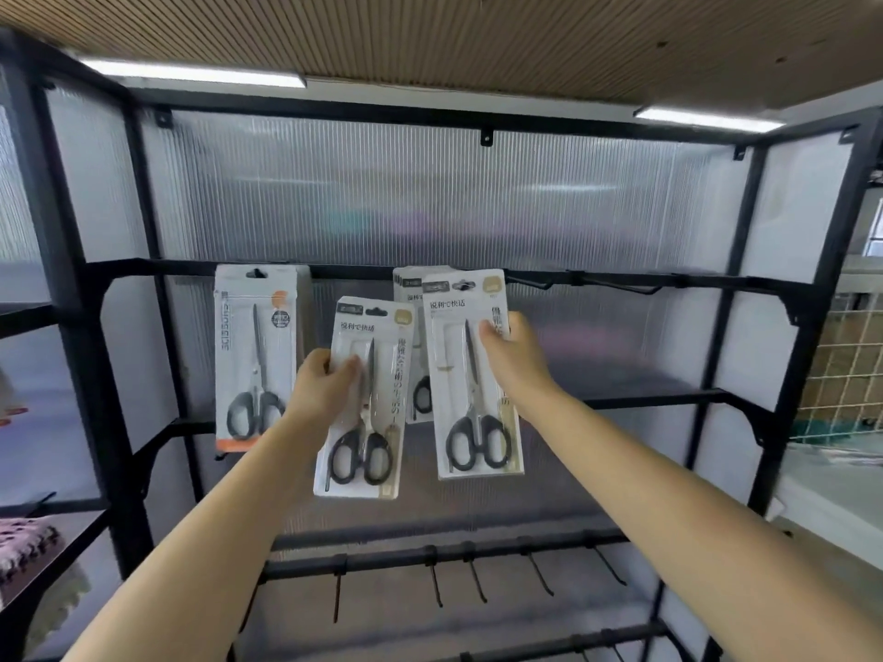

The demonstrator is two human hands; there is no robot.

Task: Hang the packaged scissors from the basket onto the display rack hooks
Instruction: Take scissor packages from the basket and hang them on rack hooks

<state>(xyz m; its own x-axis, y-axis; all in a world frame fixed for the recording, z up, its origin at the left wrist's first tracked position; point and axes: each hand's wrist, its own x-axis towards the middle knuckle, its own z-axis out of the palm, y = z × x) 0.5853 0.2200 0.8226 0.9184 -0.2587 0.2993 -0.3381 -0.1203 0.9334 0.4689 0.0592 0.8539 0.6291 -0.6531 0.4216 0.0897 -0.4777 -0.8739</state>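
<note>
1. Two flat, glossy scissors packs are in our grasp: our left hand (325, 389) pinches one pack (365, 398) by its left edge, below the upper rail (621, 279)
2. Our right hand (513, 355) grips the second pack (473, 375) by its right edge, its top level with that rail
3. Hanging from the rail: an orange-trimmed pack (253, 351) at left, another pack (411, 289) behind ours
4. Ribbed translucent panels (382, 203) back the black metal frame
</note>
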